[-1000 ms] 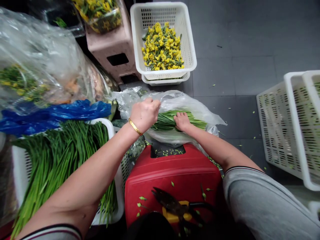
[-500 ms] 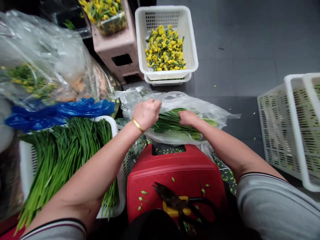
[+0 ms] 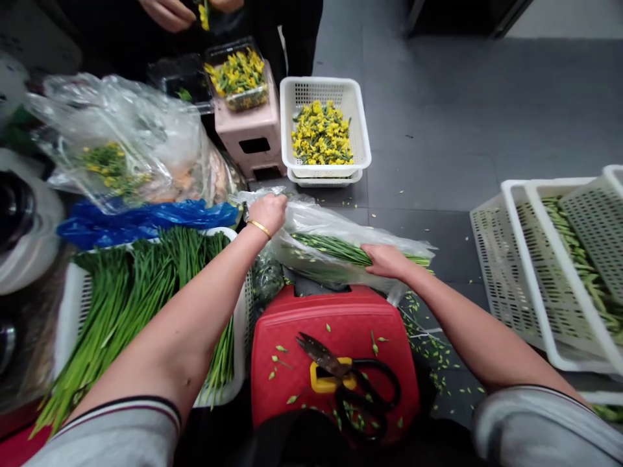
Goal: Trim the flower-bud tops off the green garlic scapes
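My left hand [image 3: 267, 213], with a gold bracelet at the wrist, is closed on the edge of a clear plastic bag [image 3: 321, 217]. My right hand [image 3: 384, 261] grips a bundle of long green flower chives [image 3: 331, 246] that lies along the bag's opening, tips toward the left. In front of me is a red stool [image 3: 287, 324]. Open scissors [image 3: 335, 373] with black handles and a yellow piece lie on it among small loose buds. Left of my left arm, a white basket [image 3: 238, 344] holds a thick pile of green chives [image 3: 126, 292].
Yellow flowers fill part of a white basket [image 3: 360, 130] ahead, beside a pink stool [image 3: 248, 133] bearing a clear flower box [image 3: 238, 78]. Another person's hands [image 3: 172, 13] are at the top. White crates [image 3: 506, 266] stand right. A stuffed plastic bag [image 3: 131, 143] sits left; buds litter the floor.
My view has tilted up, bringing another person's hands into sight. The bag now covers more of the chives, and my right hand has shifted slightly along with the bundle.
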The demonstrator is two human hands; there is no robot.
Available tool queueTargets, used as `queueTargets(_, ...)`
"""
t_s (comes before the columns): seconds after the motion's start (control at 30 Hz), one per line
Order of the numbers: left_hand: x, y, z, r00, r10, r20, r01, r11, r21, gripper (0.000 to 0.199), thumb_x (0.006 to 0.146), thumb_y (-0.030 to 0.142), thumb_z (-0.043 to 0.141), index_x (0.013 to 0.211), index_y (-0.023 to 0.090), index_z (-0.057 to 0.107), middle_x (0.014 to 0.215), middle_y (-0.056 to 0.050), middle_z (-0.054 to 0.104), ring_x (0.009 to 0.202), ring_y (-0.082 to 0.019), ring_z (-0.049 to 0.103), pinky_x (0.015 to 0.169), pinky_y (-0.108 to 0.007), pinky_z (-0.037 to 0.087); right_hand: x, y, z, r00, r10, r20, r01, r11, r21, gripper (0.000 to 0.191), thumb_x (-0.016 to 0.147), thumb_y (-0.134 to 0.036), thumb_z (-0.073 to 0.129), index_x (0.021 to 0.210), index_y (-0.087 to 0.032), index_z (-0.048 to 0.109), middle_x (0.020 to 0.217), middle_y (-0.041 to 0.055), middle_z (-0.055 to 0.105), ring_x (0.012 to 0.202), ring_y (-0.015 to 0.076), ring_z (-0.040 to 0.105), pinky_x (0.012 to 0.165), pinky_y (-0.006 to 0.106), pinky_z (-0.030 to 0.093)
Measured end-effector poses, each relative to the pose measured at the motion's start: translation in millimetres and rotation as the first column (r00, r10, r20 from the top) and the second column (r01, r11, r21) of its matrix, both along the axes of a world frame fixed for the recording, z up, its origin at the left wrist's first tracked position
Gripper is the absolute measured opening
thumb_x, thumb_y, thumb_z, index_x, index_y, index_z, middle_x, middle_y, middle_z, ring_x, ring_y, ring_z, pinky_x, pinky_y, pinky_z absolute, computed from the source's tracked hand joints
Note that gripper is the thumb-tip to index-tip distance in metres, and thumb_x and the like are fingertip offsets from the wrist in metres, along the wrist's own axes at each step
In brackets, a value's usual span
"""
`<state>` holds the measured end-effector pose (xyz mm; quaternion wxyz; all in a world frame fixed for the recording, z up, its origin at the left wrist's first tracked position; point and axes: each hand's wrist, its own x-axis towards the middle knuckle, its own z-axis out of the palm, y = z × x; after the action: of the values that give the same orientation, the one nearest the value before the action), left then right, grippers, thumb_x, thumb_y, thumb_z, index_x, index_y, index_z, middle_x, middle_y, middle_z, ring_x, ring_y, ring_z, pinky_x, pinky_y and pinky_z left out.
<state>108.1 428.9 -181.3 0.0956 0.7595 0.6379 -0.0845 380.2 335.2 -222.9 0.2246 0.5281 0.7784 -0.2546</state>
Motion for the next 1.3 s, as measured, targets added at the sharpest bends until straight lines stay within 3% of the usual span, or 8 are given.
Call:
queueTargets(0.17,-6.1,12.6,-8.9,0.995,0.074,0.063,-0.074,0.997,-0.002,0.034,0.084,0.020,0.045,0.109,0.014,0.067,0.110,-0.021,0.062,0.099,-0.032,0.063,0.079,-0.040,0.047,36.1,-6.4,16.1,0.872,-0.292,-0.392,0.415,0.866,0.279,0.020,0.073,-0.024,0.060,0.089,-0.014,0.063,0.085,0.0089,0.068,0.079,0.0229,0.065,0.073,0.032,0.050)
queueTargets(0.3,-10.4,16.6,-14.3,0.982,0.117,0.149,-0.117,0.993,-0.012,0.046,0.078,0.018,0.053,0.122,0.012,0.061,0.115,-0.022,0.058,0.104,-0.033,0.061,0.088,-0.042,0.046,44.2,-0.3,39.8,0.407,-0.320,-0.855,0.754,0.647,0.117,0.021,0.067,-0.037,0.069,0.072,-0.018,0.062,0.070,0.0039,0.065,0.065,0.0197,0.062,0.065,0.036,0.052)
queueTargets(0.43,-3.2,4.2,19.2,0.887,0.099,0.452,-0.185,0.971,0.150,0.060,0.075,0.026,0.062,0.134,0.019,0.051,0.128,-0.018,0.053,0.107,-0.031,0.059,0.091,-0.043,0.047,27.0,15.6,96.7,0.015,-0.152,-0.988,0.758,0.646,-0.088,0.032,0.065,-0.047,0.076,0.080,-0.023,0.062,0.074,0.0020,0.063,0.067,0.0187,0.062,0.067,0.040,0.054)
queueTargets(0.77,-5.0,-55.7,106.0,0.009,0.231,0.973,-0.091,0.969,-0.230,0.068,0.062,0.063,0.072,0.110,0.016,0.067,0.100,-0.012,0.070,0.098,-0.025,0.065,0.083,-0.038,0.051,-31.8,-37.5,207.2,-0.295,-0.355,-0.887,0.201,0.885,-0.420,0.029,0.069,-0.040,0.077,0.088,-0.027,0.059,0.065,-0.0036,0.056,0.055,0.0126,0.055,0.054,0.031,0.052)
queueTargets(0.87,-4.9,-104.5,116.9,-0.193,0.315,0.929,0.096,0.949,-0.302,0.076,0.048,0.059,0.083,0.111,0.018,0.068,0.109,-0.014,0.070,0.108,-0.029,0.062,0.092,-0.039,0.048,-45.7,-72.7,218.2,-0.165,-0.401,-0.901,0.217,0.876,-0.430,0.026,0.071,-0.036,0.075,0.088,-0.024,0.060,0.069,-0.0022,0.061,0.060,0.0137,0.058,0.057,0.031,0.052)
queueTargets(0.97,7.8,-163.9,137.9,-0.296,0.360,0.885,0.210,0.928,-0.308,0.081,0.037,0.044,0.091,0.110,0.019,0.068,0.114,-0.012,0.068,0.113,-0.032,0.060,0.097,-0.039,0.046,-80.2,-97.3,223.5,0.239,-0.331,-0.913,0.414,0.885,-0.213,0.019,0.074,-0.030,0.068,0.086,-0.019,0.060,0.076,0.0026,0.065,0.069,0.0174,0.061,0.065,0.034,0.054)
queueTargets(1.13,19.0,-218.0,159.9,-0.509,0.418,0.753,-0.076,0.849,-0.523,0.036,0.055,0.031,0.080,0.086,0.017,0.070,0.093,-0.006,0.073,0.099,-0.026,0.066,0.095,-0.038,0.047,-159.8,-123.3,235.8,0.841,-0.114,-0.528,0.287,0.922,0.259,0.035,0.084,-0.012,0.046,0.117,-0.005,0.056,0.109,0.0224,0.062,0.097,0.0288,0.063,0.085,0.044,0.052)
queueTargets(1.3,-12.9,-215.9,156.7,-0.686,0.370,0.627,-0.086,0.814,-0.575,0.015,0.058,0.022,0.067,0.072,0.020,0.065,0.084,-0.001,0.073,0.094,-0.021,0.066,0.090,-0.036,0.050,-159.8,-132.4,244.8,0.724,0.146,-0.675,0.023,0.972,0.234,0.075,0.078,-0.028,0.066,0.142,-0.002,0.035,0.132,0.0257,0.051,0.125,0.0320,0.049,0.104,0.045,0.042)
